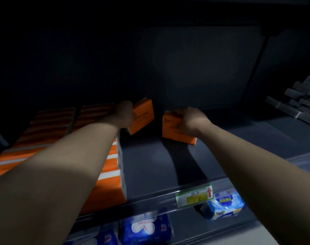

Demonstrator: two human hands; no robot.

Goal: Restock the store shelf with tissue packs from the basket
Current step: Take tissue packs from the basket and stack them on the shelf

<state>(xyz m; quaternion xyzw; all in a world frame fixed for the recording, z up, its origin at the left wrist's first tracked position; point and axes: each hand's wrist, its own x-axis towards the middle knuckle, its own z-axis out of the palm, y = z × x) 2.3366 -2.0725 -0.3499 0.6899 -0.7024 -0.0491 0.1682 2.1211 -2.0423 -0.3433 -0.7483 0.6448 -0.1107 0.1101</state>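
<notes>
I count two loose tissue packs, one in each hand. My left hand [126, 112] is curled round the left pack [144, 116], which is tilted with one corner low, just beside the stocked rows [113, 167]. My right hand [190, 121] clamps the top of the right pack [174, 132], which seems to sit flat on the shelf [150, 167], towards the back. The two packs are near each other but apart, with a dark gap between them.

Both packs are plain orange blocks with faint darker printing I cannot read; the right one shows a white strip at its lower corner. The stocked rows on the left number two side by side, orange tops banded with white, running from the front lip to the back.

One price label [193, 196] with a red arrow sits on the front rail. Below it I see three blue packs [225, 204] on the lower shelf. A heap of grey packs [301, 103], too dim to count, lies far right.
</notes>
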